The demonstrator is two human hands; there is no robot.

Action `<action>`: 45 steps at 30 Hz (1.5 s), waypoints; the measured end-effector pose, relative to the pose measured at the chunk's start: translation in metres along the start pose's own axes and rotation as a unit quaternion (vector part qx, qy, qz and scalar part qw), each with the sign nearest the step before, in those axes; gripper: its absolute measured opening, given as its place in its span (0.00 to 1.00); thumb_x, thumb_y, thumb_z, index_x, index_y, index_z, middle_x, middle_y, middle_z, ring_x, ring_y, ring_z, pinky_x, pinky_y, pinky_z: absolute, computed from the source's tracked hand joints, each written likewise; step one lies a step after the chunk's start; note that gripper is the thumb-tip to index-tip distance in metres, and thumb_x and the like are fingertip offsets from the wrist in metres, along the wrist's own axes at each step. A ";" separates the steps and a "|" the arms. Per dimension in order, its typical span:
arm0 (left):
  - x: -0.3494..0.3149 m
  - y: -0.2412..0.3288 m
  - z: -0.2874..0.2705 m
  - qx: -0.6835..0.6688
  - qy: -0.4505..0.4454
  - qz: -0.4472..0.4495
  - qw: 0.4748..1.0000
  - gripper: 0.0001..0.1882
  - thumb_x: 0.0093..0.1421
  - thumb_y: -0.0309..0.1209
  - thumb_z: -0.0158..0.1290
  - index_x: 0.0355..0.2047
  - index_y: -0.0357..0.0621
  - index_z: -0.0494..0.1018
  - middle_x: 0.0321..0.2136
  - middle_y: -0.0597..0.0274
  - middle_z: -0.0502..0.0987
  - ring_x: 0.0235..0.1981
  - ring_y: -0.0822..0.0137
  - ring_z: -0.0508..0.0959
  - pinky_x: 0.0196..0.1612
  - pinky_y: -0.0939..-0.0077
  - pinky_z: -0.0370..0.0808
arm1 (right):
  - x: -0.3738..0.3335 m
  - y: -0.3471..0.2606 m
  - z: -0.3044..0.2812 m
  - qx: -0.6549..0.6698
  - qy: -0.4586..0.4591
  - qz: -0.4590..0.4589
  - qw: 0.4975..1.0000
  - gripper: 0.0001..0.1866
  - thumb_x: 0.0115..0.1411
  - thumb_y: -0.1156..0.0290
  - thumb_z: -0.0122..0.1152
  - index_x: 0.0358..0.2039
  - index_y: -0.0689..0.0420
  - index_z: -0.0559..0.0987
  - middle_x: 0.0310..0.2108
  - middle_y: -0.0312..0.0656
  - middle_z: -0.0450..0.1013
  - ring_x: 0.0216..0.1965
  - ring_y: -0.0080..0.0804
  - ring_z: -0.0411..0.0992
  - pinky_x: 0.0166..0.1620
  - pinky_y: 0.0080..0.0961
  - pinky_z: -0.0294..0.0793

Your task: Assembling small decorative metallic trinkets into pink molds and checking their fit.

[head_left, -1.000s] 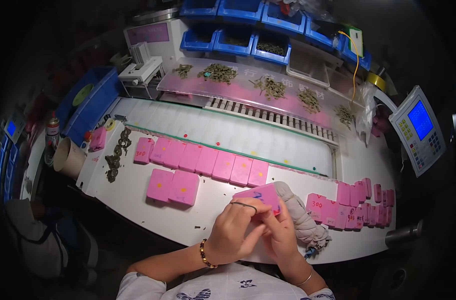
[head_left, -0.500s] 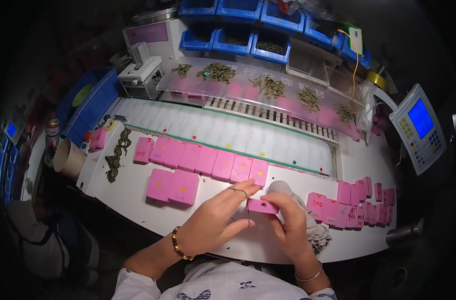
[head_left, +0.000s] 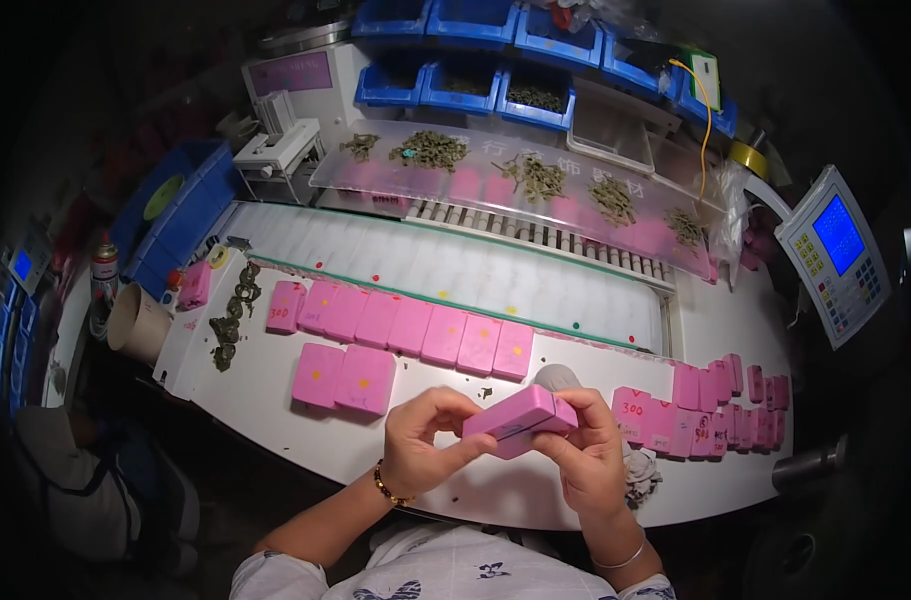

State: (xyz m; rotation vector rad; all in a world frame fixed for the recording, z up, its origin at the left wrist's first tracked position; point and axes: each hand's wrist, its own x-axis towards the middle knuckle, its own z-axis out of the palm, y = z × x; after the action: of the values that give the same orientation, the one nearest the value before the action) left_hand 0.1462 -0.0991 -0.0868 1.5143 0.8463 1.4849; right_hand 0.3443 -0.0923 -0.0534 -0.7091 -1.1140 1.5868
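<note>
Above the front of the white table, both my hands hold one pink rubber mould [head_left: 516,418], a thick block tilted up towards the right. My left hand [head_left: 428,440] grips its left end between thumb and fingers. At its right end, my right hand [head_left: 588,455] pinches it, thumb in front. A thin dark band runs along the side of the block and round its right end. Beyond my hands stands a row of similar pink moulds [head_left: 406,322], some with yellow dots. Two more moulds [head_left: 364,380] lie left of my left hand. A crumpled grey cloth [head_left: 640,478] is partly hidden behind my right hand.
Several pink moulds [head_left: 691,432] stand at the right. Behind the row is a long white surface with a green edge [head_left: 406,285]. A clear shelf [head_left: 496,160] holds green-brown clusters, below blue bins [head_left: 536,95]. A keypad display [head_left: 838,250] stands right; a beige cup [head_left: 139,318] left.
The dark band, stretched over my left fingers before, now lies round the mould. My left hand has come in to grip the block, which has turned to show a broad face.
</note>
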 end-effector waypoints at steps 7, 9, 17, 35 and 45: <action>0.024 0.006 -0.010 -0.253 0.270 -0.070 0.926 0.12 0.68 0.37 0.50 0.40 0.40 0.68 0.35 0.60 0.70 0.40 0.67 0.71 0.49 0.63 0.73 | 0.006 -0.004 0.001 -0.009 0.026 -0.024 0.999 0.20 0.59 0.87 0.59 0.50 0.61 0.68 0.45 0.41 0.71 0.48 0.24 0.71 0.51 0.24 0.74; 0.019 0.014 -0.004 -0.106 0.271 -0.039 0.956 0.12 0.63 0.36 0.57 0.38 0.42 0.69 0.39 0.58 0.71 0.43 0.64 0.71 0.52 0.62 0.70 | 0.007 -0.006 0.003 -0.004 0.056 0.019 0.998 0.18 0.60 0.85 0.60 0.49 0.62 0.67 0.44 0.41 0.71 0.47 0.24 0.71 0.50 0.24 0.74; 0.033 0.029 0.006 0.372 -0.046 0.109 0.921 0.22 0.42 0.32 0.69 0.33 0.43 0.68 0.43 0.50 0.71 0.44 0.50 0.72 0.45 0.62 0.71 | 0.010 0.004 0.015 -0.008 0.043 0.038 0.998 0.17 0.63 0.79 0.58 0.51 0.63 0.66 0.47 0.43 0.70 0.50 0.25 0.70 0.50 0.24 0.76; 0.145 -0.086 -0.239 0.629 0.178 -0.099 0.750 0.17 0.48 0.38 0.66 0.35 0.43 0.75 0.38 0.50 0.77 0.43 0.51 0.76 0.48 0.60 0.73 | -0.003 0.008 0.002 -0.067 0.003 0.095 0.993 0.24 0.63 0.81 0.56 0.59 0.63 0.66 0.54 0.46 0.69 0.57 0.34 0.69 0.53 0.27 0.76; 0.087 0.037 -0.127 0.428 -0.200 -0.129 0.872 0.37 0.46 0.41 0.68 0.55 0.43 0.70 0.52 0.49 0.69 0.56 0.49 0.67 0.61 0.56 0.61 | -0.010 0.012 -0.012 -0.073 0.031 0.135 0.988 0.23 0.63 0.80 0.56 0.59 0.63 0.67 0.53 0.45 0.70 0.54 0.31 0.71 0.53 0.26 0.75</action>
State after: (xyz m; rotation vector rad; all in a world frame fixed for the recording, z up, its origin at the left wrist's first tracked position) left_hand 0.0230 -0.0237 -0.0219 2.1216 1.4762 0.5383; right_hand 0.3528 -0.0988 -0.0701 -1.0371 -1.1315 1.7073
